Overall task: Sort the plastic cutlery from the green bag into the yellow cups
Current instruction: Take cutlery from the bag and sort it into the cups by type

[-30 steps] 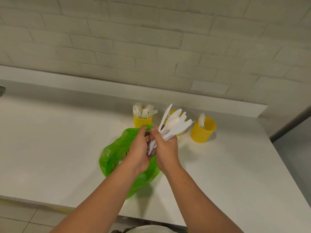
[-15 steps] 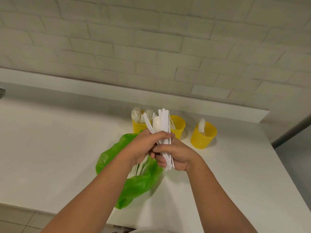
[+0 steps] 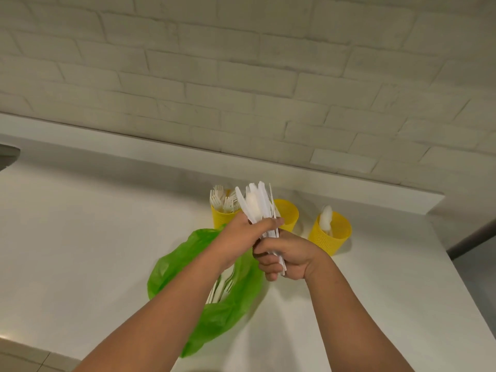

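Observation:
Both hands hold one upright bundle of white plastic cutlery (image 3: 256, 204) above the counter. My left hand (image 3: 241, 237) grips the bundle's middle; my right hand (image 3: 287, 257) grips its lower ends. Under my left forearm lies the green bag (image 3: 228, 315), open, with more white cutlery inside. Three yellow cups stand behind: the left cup (image 3: 222, 218) is full of forks, the middle cup (image 3: 288, 213) is partly hidden by the bundle, and the right cup (image 3: 331, 233) holds a white spoon.
The white counter (image 3: 94, 237) runs along a white brick wall (image 3: 241, 76) with a low ledge (image 3: 161, 154) at its back. The counter's right edge (image 3: 467, 304) drops off beside the right cup. A grey object (image 3: 8, 154) pokes in at far left.
The fanned-out bundle has been gathered upright and squared between both hands. My left hand moved over the top of the right, and the view tilted up slightly.

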`<state>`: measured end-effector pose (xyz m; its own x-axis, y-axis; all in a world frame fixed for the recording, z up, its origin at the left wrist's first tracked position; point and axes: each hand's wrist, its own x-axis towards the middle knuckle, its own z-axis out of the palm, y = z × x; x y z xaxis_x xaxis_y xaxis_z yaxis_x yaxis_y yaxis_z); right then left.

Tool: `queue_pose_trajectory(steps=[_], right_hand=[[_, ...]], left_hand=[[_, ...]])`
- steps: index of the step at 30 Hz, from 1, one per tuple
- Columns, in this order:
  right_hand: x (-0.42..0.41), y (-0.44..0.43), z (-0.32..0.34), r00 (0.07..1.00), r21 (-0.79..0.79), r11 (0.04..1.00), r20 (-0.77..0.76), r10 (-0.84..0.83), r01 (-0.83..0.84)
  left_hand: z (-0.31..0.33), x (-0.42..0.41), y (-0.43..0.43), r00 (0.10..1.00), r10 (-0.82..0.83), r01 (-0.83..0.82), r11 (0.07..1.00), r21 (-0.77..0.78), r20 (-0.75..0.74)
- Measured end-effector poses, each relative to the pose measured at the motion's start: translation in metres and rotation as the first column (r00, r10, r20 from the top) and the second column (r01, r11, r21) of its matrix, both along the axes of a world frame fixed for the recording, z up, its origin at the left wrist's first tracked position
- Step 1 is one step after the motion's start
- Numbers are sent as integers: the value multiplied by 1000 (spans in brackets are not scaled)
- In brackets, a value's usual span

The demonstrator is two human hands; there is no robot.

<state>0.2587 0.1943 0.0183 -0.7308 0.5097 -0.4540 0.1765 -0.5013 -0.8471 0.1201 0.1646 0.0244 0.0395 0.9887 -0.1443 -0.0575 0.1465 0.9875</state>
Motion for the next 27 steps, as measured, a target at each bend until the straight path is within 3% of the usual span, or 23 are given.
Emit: queue_pose_trajectory(steps=[4, 8, 11, 14, 18, 23, 27], right_hand=[[9, 4, -3, 994, -30, 994, -29, 103, -104], [10, 3, -13, 984, -58, 998, -177, -2, -8], [15, 3, -19, 995, -2, 1000, -94, -16, 16], [13, 3, -20, 999, 5, 999, -15, -38, 38], [7, 3, -20, 992, -50, 992, -40, -119, 117], [15, 6, -15, 998, 3, 1000, -59, -20, 20], [40, 23, 3, 972, 93, 988, 212, 100, -122]], left_hand=[[-3, -2, 5, 981, -160, 165, 986, -31, 111], [1, 3, 13, 981, -90, 104, 992, -76, 171], [1, 2, 20, 990, 25, -17, 998, -62, 136], [-3, 5, 22, 990, 7, 0, 999, -52, 138], [-5, 10, 19, 977, -116, 126, 991, -42, 179], [-1, 7, 18, 962, -3, 42, 990, -137, 272], [-5, -4, 23, 912, 138, -89, 986, -141, 386]])
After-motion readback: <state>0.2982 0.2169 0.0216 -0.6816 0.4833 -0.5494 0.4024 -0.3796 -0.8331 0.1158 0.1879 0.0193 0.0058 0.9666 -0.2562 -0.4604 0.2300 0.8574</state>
